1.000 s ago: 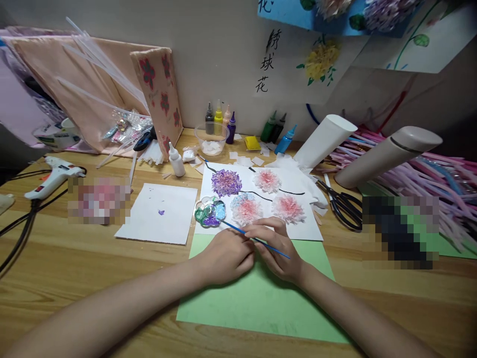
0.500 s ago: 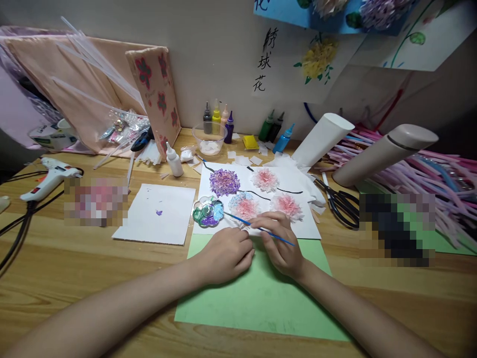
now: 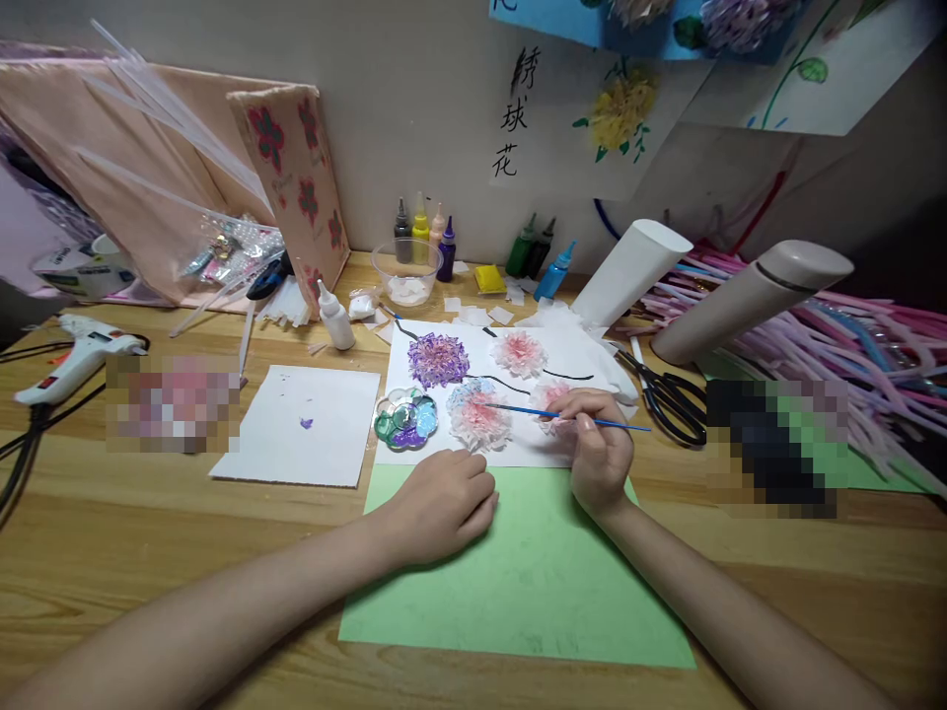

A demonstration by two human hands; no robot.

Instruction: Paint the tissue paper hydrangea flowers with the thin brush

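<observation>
Worktop [image 3: 170, 552]: wood, visible grain. Clock centred on the white flower sheet [image 3: 533, 454], 12 toward the wall. Green sheet [image 3: 510, 582] flat at 6, meeting the flower sheet's near edge. White card [image 3: 288, 454] at 9, glue gun [image 3: 81, 360] farther out same bearing. White bottle [image 3: 336, 323] upright at 10, clear tub [image 3: 406, 271] at 11, yellow packet [image 3: 489, 279] at 12, blue bottle [image 3: 553, 276] at 1, scissors [image 3: 675, 406] at 3, handles nearer us.

Says 绣球花 in black, top to bottom, on the white wall sheet [image 3: 566, 133]. Cut off on the blue sheet [image 3: 569, 25] above, too blurry on the pink panel [image 3: 288, 187].
</observation>
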